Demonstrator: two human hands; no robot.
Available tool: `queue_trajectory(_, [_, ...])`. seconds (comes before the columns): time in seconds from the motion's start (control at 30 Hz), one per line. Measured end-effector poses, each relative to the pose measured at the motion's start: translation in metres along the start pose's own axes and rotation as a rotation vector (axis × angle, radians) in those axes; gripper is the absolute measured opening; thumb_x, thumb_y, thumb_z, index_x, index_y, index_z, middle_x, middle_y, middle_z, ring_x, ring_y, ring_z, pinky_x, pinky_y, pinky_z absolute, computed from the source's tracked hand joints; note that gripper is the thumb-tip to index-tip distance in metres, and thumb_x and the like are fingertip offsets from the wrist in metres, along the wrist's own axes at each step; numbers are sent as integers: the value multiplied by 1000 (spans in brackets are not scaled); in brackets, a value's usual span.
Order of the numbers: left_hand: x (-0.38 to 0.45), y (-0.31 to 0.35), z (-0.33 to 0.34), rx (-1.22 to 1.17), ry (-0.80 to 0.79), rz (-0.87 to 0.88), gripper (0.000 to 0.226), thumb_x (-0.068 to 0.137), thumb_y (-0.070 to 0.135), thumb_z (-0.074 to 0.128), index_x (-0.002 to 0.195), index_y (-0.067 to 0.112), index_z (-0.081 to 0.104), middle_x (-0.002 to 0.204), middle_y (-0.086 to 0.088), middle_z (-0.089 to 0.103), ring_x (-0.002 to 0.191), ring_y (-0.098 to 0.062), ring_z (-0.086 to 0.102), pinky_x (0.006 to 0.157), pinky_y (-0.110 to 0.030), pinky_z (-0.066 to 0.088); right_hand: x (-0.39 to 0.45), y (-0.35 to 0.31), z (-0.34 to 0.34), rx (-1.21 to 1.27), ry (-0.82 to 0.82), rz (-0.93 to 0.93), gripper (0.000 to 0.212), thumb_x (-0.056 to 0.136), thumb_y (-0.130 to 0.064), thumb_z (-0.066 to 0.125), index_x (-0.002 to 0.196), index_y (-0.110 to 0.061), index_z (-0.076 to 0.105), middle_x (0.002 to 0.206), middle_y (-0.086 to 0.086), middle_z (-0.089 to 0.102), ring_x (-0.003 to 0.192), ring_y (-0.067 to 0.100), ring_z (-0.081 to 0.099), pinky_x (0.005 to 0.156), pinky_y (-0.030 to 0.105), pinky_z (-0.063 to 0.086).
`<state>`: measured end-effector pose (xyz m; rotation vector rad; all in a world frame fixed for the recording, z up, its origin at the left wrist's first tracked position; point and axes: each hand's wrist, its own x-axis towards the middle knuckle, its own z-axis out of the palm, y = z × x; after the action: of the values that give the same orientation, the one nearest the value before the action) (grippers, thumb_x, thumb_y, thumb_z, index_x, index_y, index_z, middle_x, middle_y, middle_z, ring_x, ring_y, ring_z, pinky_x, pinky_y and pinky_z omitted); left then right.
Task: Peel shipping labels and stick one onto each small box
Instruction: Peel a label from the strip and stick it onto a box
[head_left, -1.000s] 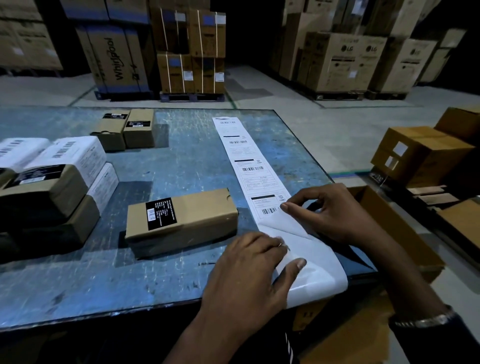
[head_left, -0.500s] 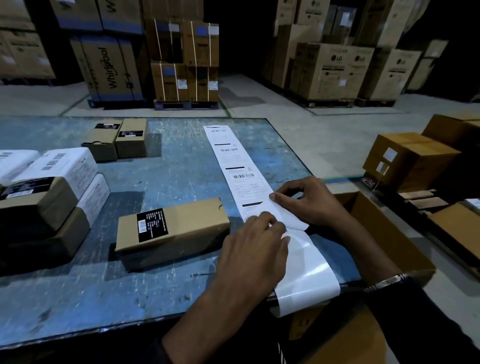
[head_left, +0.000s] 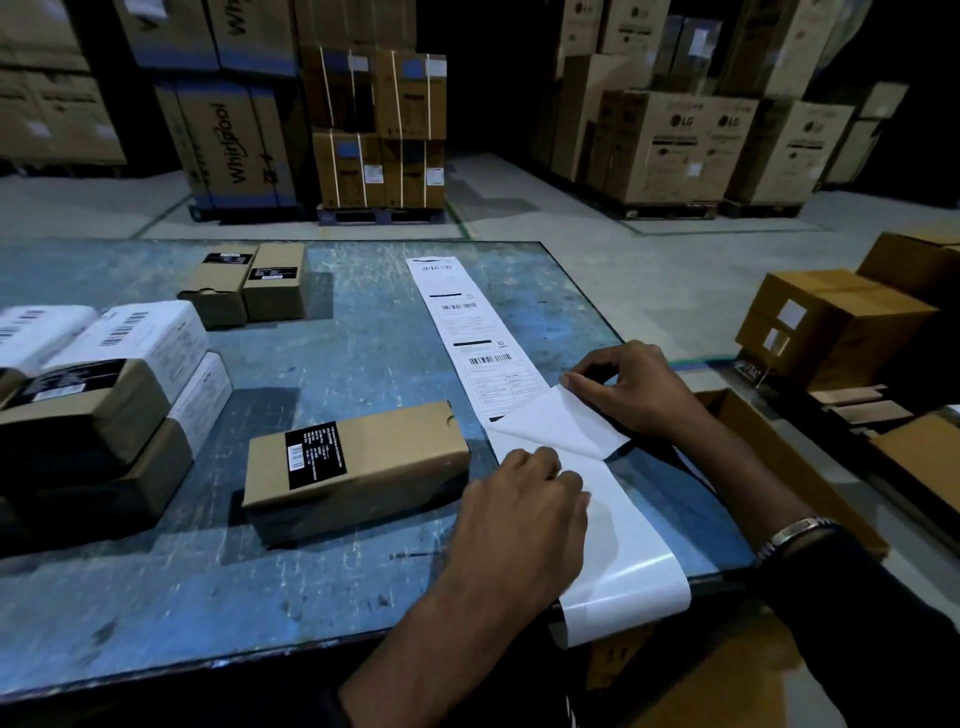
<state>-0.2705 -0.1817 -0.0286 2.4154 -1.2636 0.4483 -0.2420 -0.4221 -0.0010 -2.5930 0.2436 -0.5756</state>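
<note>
While left hand (head_left: 519, 514) presses backing strip (head_left: 623, 545) | right fingers (head_left: 576, 375) pinch peeling label (head_left: 556, 426)

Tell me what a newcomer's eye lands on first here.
First, the long white label strip running down the blue table, its near end hanging over the edge. The right hand pinches a half-peeled label folded blank side up, while the left hand holds the backing down. Just left lies a brown box with a black sticker.
</note>
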Motion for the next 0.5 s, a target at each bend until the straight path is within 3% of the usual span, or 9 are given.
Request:
queue_trajectory(0.13, [2, -4, -1, -31, 37, -1, 31, 100, 44, 51, 90, 27, 75, 91, 11, 67, 85, -14, 65, 53, -31, 48, 2, 13, 3, -31, 162, 74, 22, 97, -35, 72, 88, -18, 84, 87, -3, 80, 80, 17, 71, 76, 35, 56])
queue_trajectory(0.4, [3, -4, -5, -58, 55, -23, 31, 100, 50, 53, 93, 30, 75, 90, 12, 64, 87, -12, 62, 55, -29, 30, 5, 21, 6, 160, 275, 261, 22, 96, -33, 75, 86, -16, 84, 82, -4, 78, 79, 12, 69, 64, 25, 46])
queue_trajectory(0.5, [4, -3, -9, -79, 58, -48, 29, 99, 51, 55, 93, 31, 74, 88, 13, 62, 87, -11, 61, 53, -28, 22, 7, 28, 6, 215, 335, 326, 21, 95, -33, 77, 89, -14, 84, 82, -2, 77, 79, 15, 68, 72, 28, 48])
